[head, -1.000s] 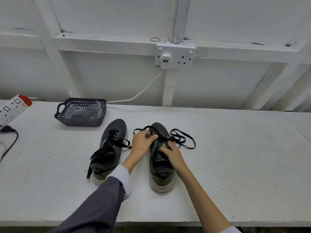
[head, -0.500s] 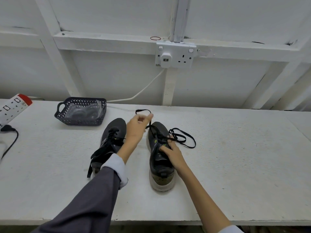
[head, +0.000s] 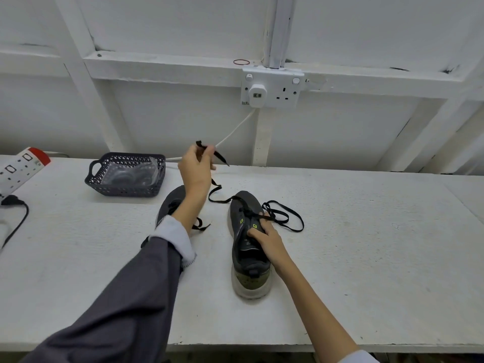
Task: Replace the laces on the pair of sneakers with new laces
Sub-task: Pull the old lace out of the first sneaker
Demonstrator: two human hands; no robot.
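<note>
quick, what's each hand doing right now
Left hand: pinching the black lace near its end.
Right hand: gripping the sneaker at the tongue.

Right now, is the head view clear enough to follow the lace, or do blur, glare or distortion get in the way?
Head view: light soft and even, shadows faint; the lace in the left hand reads sharp against the white wall; wide-angle stretch swells the near left sleeve; mild sheen on the plastic in the basket.
</note>
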